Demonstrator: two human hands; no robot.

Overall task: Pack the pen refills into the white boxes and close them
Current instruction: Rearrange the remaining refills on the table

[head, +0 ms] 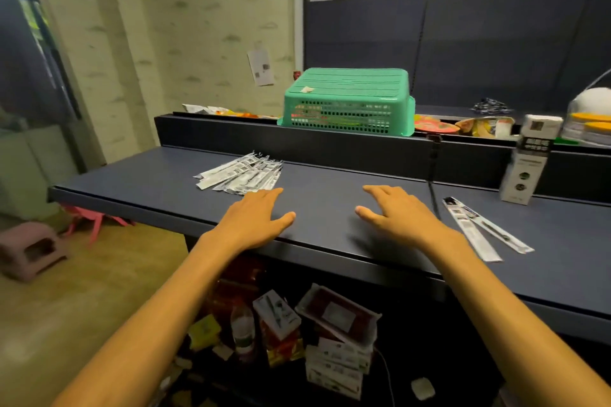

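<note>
I see both hands flat on the dark blue table, palms down, near its front edge. L hand at approx 7 o'clock from frame centre, fingers straight and spread a bit, holding nothing; fingertips just short of the refill pile. R hand at approx 5 o'clock, fingers also relaxed and straight, nothing in it.

Pile of wrapped pen refills lies fanned on the table at 11 o'clock from the L hand, close to the fingertips; can't tell if they touch. Two more wrapped refills lie crossed at 3 o'clock from the R hand, near but apart from it. White box stands upright at 2 o'clock from the R hand, against the raised back ledge, flap end up; can't tell if it's shut.

Green basket sits upside down on the ledge at 12 o'clock. More boxes stacked under the table at 6 o'clock.
</note>
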